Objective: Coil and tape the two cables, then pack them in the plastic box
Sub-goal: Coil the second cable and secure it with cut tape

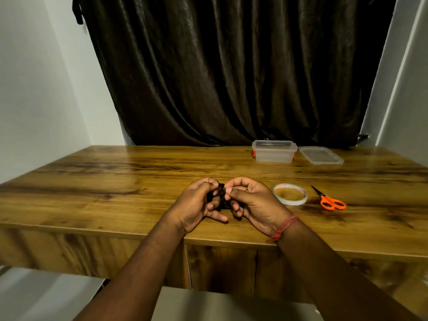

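A small black coiled cable (221,196) is held between both hands above the near middle of the wooden table (115,181). My left hand (196,205) grips its left side with curled fingers. My right hand (250,202) pinches its right side between thumb and fingers. Most of the cable is hidden by the fingers. A roll of clear tape (290,194) lies flat just right of my right hand. The clear plastic box (274,151) with orange clips stands open at the back of the table, and its lid (320,155) lies beside it on the right.
Orange-handled scissors (328,199) lie right of the tape roll. A dark curtain (231,77) hangs behind the table. White walls close in on the left and right. The table's front edge runs just under my wrists.
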